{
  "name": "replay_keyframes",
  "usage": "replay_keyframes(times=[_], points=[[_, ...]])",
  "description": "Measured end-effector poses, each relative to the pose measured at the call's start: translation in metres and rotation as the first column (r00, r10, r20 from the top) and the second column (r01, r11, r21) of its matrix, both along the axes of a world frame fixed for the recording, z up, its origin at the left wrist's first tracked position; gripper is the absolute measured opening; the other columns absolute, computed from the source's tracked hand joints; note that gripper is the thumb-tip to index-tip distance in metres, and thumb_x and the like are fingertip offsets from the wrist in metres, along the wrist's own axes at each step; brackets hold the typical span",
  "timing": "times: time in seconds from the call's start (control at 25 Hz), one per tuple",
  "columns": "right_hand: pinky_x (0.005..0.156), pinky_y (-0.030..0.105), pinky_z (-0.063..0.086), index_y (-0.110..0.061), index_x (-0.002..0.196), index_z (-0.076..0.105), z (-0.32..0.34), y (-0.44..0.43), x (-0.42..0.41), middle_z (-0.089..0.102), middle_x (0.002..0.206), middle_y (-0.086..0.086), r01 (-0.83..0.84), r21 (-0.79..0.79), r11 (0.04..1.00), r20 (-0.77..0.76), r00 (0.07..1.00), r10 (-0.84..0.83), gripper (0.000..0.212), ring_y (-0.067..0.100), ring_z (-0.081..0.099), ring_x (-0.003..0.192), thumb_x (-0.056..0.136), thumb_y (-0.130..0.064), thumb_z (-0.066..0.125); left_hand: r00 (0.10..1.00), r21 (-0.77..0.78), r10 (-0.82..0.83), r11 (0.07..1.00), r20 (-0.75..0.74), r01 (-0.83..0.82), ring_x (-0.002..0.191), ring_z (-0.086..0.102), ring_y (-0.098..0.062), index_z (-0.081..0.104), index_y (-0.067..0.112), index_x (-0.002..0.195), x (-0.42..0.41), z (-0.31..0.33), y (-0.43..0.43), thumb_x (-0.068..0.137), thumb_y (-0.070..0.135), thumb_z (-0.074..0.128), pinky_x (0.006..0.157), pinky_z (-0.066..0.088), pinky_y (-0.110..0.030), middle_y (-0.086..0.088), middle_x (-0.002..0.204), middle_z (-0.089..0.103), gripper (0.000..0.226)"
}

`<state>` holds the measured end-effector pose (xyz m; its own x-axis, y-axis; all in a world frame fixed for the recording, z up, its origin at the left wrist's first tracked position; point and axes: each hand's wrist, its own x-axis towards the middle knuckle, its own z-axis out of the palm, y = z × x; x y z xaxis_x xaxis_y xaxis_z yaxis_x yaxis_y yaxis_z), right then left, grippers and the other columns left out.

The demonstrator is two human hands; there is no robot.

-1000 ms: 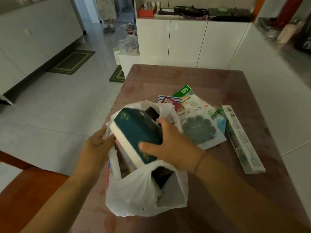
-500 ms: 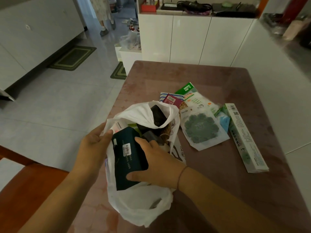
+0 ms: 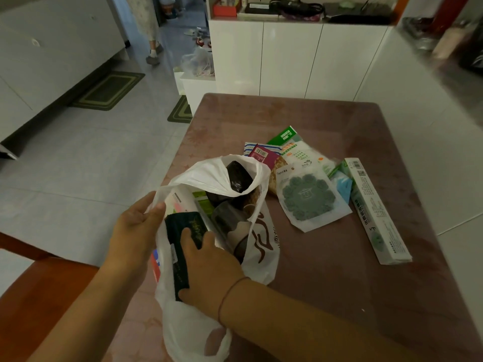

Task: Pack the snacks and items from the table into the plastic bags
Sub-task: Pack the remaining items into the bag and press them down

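Note:
A white plastic bag (image 3: 209, 176) stands open at the near left of the brown table (image 3: 326, 278). My left hand (image 3: 136, 231) grips the bag's left rim. My right hand (image 3: 209, 267) is inside the mouth, closed on a dark green box (image 3: 180, 246) that sits mostly within the bag. Dark wrapped snacks (image 3: 236, 176) and other packets lie deeper inside. Right of the bag lie a clear packet with a green round mat (image 3: 308, 197), a green-and-white packet (image 3: 295, 150), a maroon packet (image 3: 262, 156) and a long white box (image 3: 376, 210).
A small blue packet (image 3: 343, 185) lies between the mat packet and the long box. White cabinets (image 3: 287, 58) stand beyond the table's far edge. A wooden chair (image 3: 36, 291) is at the near left. A person's legs (image 3: 153, 48) are on the tiled floor far back.
My right hand has pushed the dark green box from above the bag's mouth down into the bag. My left hand has kept its hold on the rim.

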<state>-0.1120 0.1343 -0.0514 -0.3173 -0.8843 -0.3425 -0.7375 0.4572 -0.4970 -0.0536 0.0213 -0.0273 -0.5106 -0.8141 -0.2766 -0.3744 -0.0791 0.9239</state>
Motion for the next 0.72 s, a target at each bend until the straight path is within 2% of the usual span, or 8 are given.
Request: replay_keyframes(times=[0.16,0.28,0.4,0.48,0.52,0.6,0.64,0.72], points=[[0.094,0.05,0.044,-0.019,0.149,-0.002,-0.003,-0.005,0.0,0.024,0.144,0.026,-0.036,0.009,0.999,0.003,0.999,0.036,0.092,0.043,0.05,0.115,0.085,-0.026,0.064,0.999,0.023,0.038,0.999,0.025,-0.039,0.083,0.067,-0.019,0.049,0.021,0.135,0.005,0.004,-0.004,0.097,0.029,0.044,0.046,0.057,-0.02,-0.004,0.11,0.066,0.039],[0.1,0.05,0.041,-0.024,0.148,-0.003,-0.005,-0.002,-0.009,0.022,0.146,0.023,-0.049,0.027,0.998,0.075,0.996,0.047,0.093,0.042,0.045,0.122,0.084,-0.031,0.064,0.998,0.008,0.042,0.999,0.047,-0.043,0.08,0.065,-0.016,0.049,0.022,0.135,0.006,0.004,-0.002,0.097,0.029,0.044,0.044,0.055,-0.019,0.003,0.102,0.066,0.039],[0.104,0.049,0.041,-0.031,0.149,0.002,-0.003,0.013,-0.027,0.025,0.148,0.015,-0.071,0.004,0.998,0.292,0.954,0.066,0.087,0.036,0.042,0.127,0.085,-0.041,0.061,0.998,0.013,0.025,1.0,0.053,-0.026,0.079,0.066,-0.015,0.052,0.021,0.132,0.005,0.005,0.002,0.097,0.028,0.044,0.047,0.056,-0.022,0.009,0.095,0.065,0.037],[0.093,0.039,0.05,-0.024,0.146,0.023,0.005,0.034,-0.058,0.046,0.128,0.009,0.079,-0.166,0.983,0.535,0.845,0.022,0.07,0.024,0.055,0.109,0.088,-0.034,0.06,0.997,0.01,0.017,1.0,0.077,-0.018,0.076,0.063,-0.015,0.054,0.021,0.127,0.003,0.005,0.003,0.096,0.028,0.044,0.053,0.053,-0.026,0.011,0.089,0.063,0.033],[0.086,0.033,0.053,-0.017,0.139,0.038,0.007,0.047,-0.08,0.055,0.113,0.006,0.288,-0.277,0.917,0.642,0.765,-0.047,0.056,0.018,0.06,0.095,0.089,-0.025,0.059,0.996,0.009,0.02,1.0,0.085,-0.02,0.074,0.061,-0.015,0.054,0.022,0.128,0.001,0.005,0.004,0.096,0.028,0.044,0.057,0.05,-0.028,0.012,0.086,0.061,0.034],[0.079,0.029,0.053,-0.009,0.119,0.057,-0.011,0.073,-0.138,0.063,0.1,0.006,0.729,-0.367,0.578,0.712,0.62,-0.331,0.031,0.02,0.065,0.09,0.088,-0.015,0.06,0.995,0.011,0.017,1.0,0.093,-0.018,0.073,0.059,-0.016,0.053,0.021,0.129,-0.001,0.005,0.005,0.096,0.029,0.044,0.062,0.047,-0.031,0.013,0.084,0.058,0.035],[0.083,0.03,0.052,-0.007,0.116,0.058,-0.031,0.084,-0.171,0.063,0.106,0.01,0.827,-0.371,0.422,0.65,0.556,-0.518,0.032,0.025,0.064,0.1,0.086,-0.016,0.063,0.995,0.009,0.017,1.0,0.097,-0.018,0.072,0.058,-0.016,0.053,0.021,0.129,-0.001,0.006,0.005,0.096,0.029,0.044,0.063,0.046,-0.032,0.013,0.083,0.058,0.035],[0.095,0.038,0.046,-0.003,0.126,0.049,-0.081,0.104,-0.226,0.052,0.128,0.018,0.892,-0.272,0.362,0.345,0.442,-0.828,0.061,0.032,0.052,0.118,0.076,-0.03,0.073,0.994,0.015,0.022,1.0,0.112,-0.024,0.071,0.057,-0.015,0.053,0.02,0.129,-0.002,0.006,0.006,0.096,0.029,0.043,0.059,0.046,-0.029,0.012,0.082,0.057,0.035]])
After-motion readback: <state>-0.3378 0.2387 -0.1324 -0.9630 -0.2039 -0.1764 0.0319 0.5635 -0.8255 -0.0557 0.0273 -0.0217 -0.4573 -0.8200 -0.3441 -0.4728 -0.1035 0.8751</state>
